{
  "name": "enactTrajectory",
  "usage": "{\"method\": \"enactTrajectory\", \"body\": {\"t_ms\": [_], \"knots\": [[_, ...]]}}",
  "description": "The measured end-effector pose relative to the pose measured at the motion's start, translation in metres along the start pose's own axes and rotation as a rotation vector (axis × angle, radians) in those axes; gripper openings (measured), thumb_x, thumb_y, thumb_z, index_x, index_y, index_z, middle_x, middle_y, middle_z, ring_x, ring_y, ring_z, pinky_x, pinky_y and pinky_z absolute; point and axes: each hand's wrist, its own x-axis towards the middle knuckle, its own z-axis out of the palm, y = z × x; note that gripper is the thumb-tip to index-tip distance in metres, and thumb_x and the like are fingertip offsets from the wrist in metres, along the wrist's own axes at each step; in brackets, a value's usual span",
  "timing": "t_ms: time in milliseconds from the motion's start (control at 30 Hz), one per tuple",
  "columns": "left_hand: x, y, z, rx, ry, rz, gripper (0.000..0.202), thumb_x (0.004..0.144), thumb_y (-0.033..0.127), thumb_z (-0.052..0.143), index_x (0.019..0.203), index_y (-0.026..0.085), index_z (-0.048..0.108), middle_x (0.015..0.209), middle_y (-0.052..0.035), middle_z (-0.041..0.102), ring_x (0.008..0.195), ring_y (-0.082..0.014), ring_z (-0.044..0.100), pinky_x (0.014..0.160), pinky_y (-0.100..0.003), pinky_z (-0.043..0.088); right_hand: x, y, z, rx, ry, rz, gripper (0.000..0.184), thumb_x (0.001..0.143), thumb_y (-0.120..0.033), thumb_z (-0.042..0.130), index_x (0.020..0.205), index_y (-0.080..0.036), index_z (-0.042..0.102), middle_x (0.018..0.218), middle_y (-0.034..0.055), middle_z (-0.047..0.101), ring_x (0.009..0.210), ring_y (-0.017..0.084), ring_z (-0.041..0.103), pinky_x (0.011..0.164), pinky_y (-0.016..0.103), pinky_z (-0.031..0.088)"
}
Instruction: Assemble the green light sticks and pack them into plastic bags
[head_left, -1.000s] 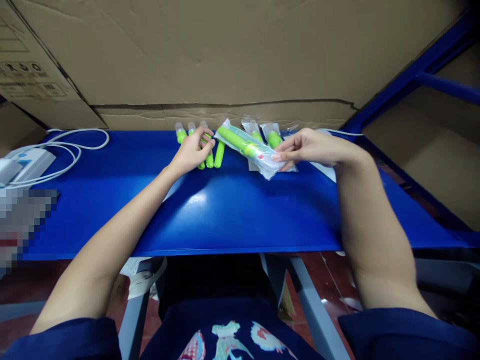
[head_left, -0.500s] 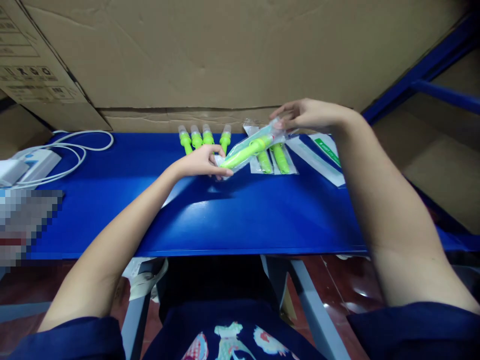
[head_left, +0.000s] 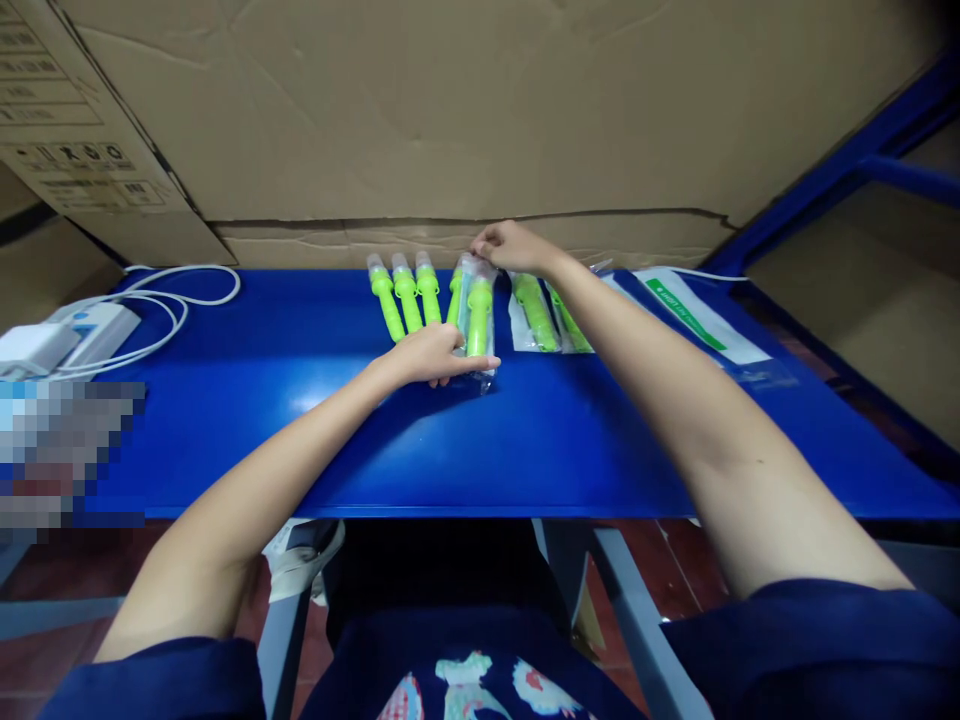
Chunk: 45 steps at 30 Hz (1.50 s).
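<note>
A lime-green stick with a collar, in a clear plastic bag [head_left: 480, 312], lies lengthwise between my two hands, its narrow end towards me. My left hand [head_left: 433, 352] holds the bag's near end, the thumb stretched across it. At the far end, my right hand [head_left: 511, 246] pinches the top edge of the bag with fingers closed. Left of the bag, green sticks with clear caps [head_left: 406, 295] stand in a row without bags; one is partly hidden beside my left hand. More bagged green sticks [head_left: 535, 315] lie to the right, partly behind my right forearm.
On the blue table [head_left: 570, 440], flat white packets with a green label [head_left: 686, 312] lie at the right. A white cable [head_left: 180, 290] and a white box-shaped device [head_left: 101, 335] rest at the left. A cardboard wall [head_left: 465, 120] closes the back; a blue metal frame [head_left: 840, 190] stands right.
The bagged stick has swung from a slant to nearly straight away from me, beside the row. My right hand has moved left with its top end; my left hand has shifted slightly right.
</note>
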Motion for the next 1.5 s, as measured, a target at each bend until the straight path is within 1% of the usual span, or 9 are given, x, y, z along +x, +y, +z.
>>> {"method": "enactTrajectory", "body": {"t_ms": [133, 300, 467, 667, 767, 967, 1233, 1367, 1500], "knots": [[0.002, 0.004, 0.007, 0.317, 0.149, -0.073, 0.069, 0.095, 0.079, 0.056, 0.072, 0.015, 0.067, 0.076, -0.0188, 0.071, 0.082, -0.0337, 0.072, 0.069, -0.038, 0.049, -0.001, 0.001, -0.001, 0.14, 0.031, 0.015, 0.016, 0.092, -0.008, 0.062, 0.082, -0.019, 0.068, 0.086, 0.0062, 0.077, 0.089, 0.02, 0.075, 0.098, 0.042, 0.061], [0.007, 0.009, 0.019, 0.407, 0.204, -0.108, 0.08, 0.097, 0.081, 0.052, 0.092, 0.005, 0.078, 0.09, -0.0278, 0.074, 0.098, -0.0451, 0.073, 0.078, -0.042, 0.053, -0.034, 0.003, -0.026, 0.058, 0.113, -0.033, 0.009, 0.094, -0.015, 0.065, 0.091, -0.018, 0.073, 0.085, 0.0086, 0.076, 0.088, 0.024, 0.076, 0.1, 0.049, 0.059], [0.001, 0.022, 0.019, 0.434, 0.29, -0.172, 0.078, 0.099, 0.079, 0.049, 0.097, 0.006, 0.077, 0.091, -0.0247, 0.074, 0.095, -0.041, 0.073, 0.077, -0.04, 0.053, -0.095, 0.014, -0.055, 0.085, 0.172, -0.039, 0.011, 0.095, -0.022, 0.065, 0.093, -0.02, 0.076, 0.099, 0.0095, 0.079, 0.085, 0.023, 0.076, 0.096, 0.048, 0.061], [-0.002, 0.022, 0.003, 0.424, 0.113, -0.166, 0.051, 0.104, 0.055, 0.05, 0.079, 0.016, 0.072, 0.066, -0.0109, 0.062, 0.077, -0.0297, 0.069, 0.066, -0.034, 0.048, -0.148, 0.039, -0.078, 0.144, 0.218, 0.033, 0.015, 0.095, -0.03, 0.065, 0.097, -0.021, 0.077, 0.1, 0.011, 0.079, 0.084, 0.024, 0.076, 0.089, 0.05, 0.063], [0.006, 0.021, 0.007, 0.385, 0.094, -0.176, 0.053, 0.106, 0.054, 0.045, 0.082, 0.016, 0.074, 0.065, -0.0107, 0.063, 0.075, -0.0285, 0.069, 0.066, -0.034, 0.049, -0.155, 0.052, -0.081, 0.173, 0.213, 0.054, 0.017, 0.094, -0.036, 0.067, 0.097, -0.022, 0.077, 0.099, 0.0109, 0.079, 0.084, 0.024, 0.075, 0.088, 0.049, 0.064], [0.017, 0.034, 0.021, 0.474, 0.27, -0.199, 0.045, 0.104, 0.046, 0.059, 0.101, 0.006, 0.079, 0.101, -0.0265, 0.075, 0.104, -0.0441, 0.073, 0.084, -0.046, 0.054, -0.157, 0.064, -0.077, 0.147, 0.195, 0.031, 0.015, 0.091, -0.033, 0.065, 0.096, -0.023, 0.076, 0.092, 0.0097, 0.079, 0.08, 0.024, 0.075, 0.086, 0.048, 0.063], [0.026, 0.027, 0.023, 0.393, 0.423, -0.132, 0.053, 0.099, 0.06, 0.064, 0.085, 0.01, 0.075, 0.089, -0.0194, 0.072, 0.101, -0.0428, 0.072, 0.089, -0.047, 0.054, -0.164, 0.061, -0.089, -0.052, 0.294, 0.063, 0.021, 0.089, -0.012, 0.059, 0.097, -0.02, 0.077, 0.088, 0.008, 0.079, 0.074, 0.022, 0.075, 0.089, 0.046, 0.06], [0.024, 0.023, 0.008, 0.341, 0.487, -0.177, 0.051, 0.101, 0.057, 0.06, 0.087, 0.009, 0.072, 0.087, -0.0172, 0.071, 0.107, -0.0437, 0.071, 0.098, -0.054, 0.053, -0.167, 0.064, -0.105, -0.177, 0.372, 0.188, 0.026, 0.092, -0.005, 0.056, 0.098, -0.015, 0.079, 0.104, 0.0171, 0.081, 0.094, 0.025, 0.077, 0.097, 0.04, 0.057], [0.02, 0.021, -0.008, 0.442, 0.46, -0.285, 0.036, 0.104, 0.04, 0.052, 0.114, 0.011, 0.071, 0.102, -0.0179, 0.075, 0.111, -0.0416, 0.073, 0.098, -0.053, 0.055, -0.172, 0.074, -0.12, -0.426, 0.44, 0.355, 0.03, 0.099, -0.013, 0.056, 0.115, -0.004, 0.08, 0.123, 0.0238, 0.078, 0.119, 0.028, 0.072, 0.107, 0.037, 0.049]]}}
